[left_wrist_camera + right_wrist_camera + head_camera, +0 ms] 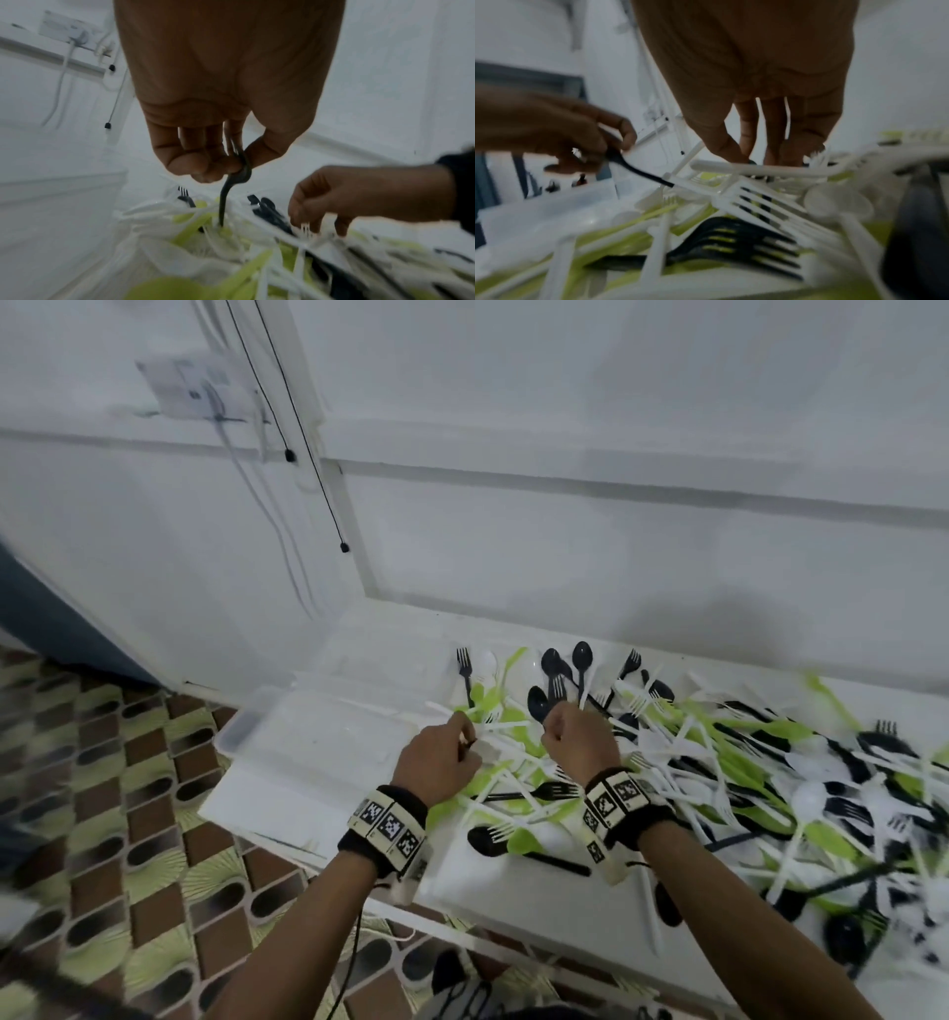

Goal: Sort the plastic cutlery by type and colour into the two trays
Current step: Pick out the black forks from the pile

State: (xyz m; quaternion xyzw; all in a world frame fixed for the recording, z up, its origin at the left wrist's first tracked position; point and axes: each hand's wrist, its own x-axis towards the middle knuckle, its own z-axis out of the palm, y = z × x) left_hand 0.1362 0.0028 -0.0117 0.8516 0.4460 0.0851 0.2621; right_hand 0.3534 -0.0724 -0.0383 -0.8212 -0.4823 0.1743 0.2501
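Left hand (441, 762) is sitting centre of the head frame, fingers curled and pinching the handle of a thin black plastic utensil (232, 188). In the left wrist view the handle is running down from the fingertips into the pile, head end buried, so I can't tell fork or spoon. Right wrist view is showing the same black handle (639, 170) angling from that hand into white pieces.

Right hand (577, 742) is just right of the left one, apart from it, over the pile. Fingers (777, 132) are pointing down, close together, tips reaching among white handles. Whether they are actually gripping one I can't tell; blur is hiding the contact.

The mixed pile of black, white and lime-green plastic forks and spoons (719, 762) is spreading across the white tabletop (513, 906) from centre to the right edge of the head frame. A cluster of black plastic spoons (560, 675) is lying at the pile's top edge, above the right hand. A black plastic fork (731, 241) is lying flat in the lower centre of the right wrist view, under white forks.

Two clear plastic trays (287, 737) are sitting left of the pile, at centre-left of the head frame, touching its left fringe. Contents too faint to call.
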